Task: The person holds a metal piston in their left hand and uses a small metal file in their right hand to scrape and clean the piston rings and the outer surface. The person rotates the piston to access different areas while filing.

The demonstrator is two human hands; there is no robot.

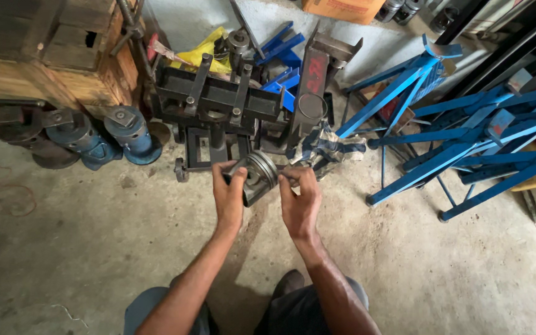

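Head view, hands: both raised over a concrete floor (94, 248), holding one metal part between them.
Left hand (229, 197): fingers closed around the left side of a grey metal piston (257, 175).
Right hand (299, 201): fingertips pinched on a thin piece at the piston's right edge; what it is cannot be told.
Piston: held mid-air, tilted.
Behind: black steel press frame (218, 99), blue cylinders (133, 133) left, blue metal stands (466, 130) right, crumpled rag (327, 149).

Operator body, head view: 2 bare forearms, no sleeves, gloves, watch or rings visible. Left hand (229, 197) and right hand (300, 203) are uncovered. Lower frame shows 2 knees in grey-blue trousers (150, 304) and 1 dark shoe (288, 284).
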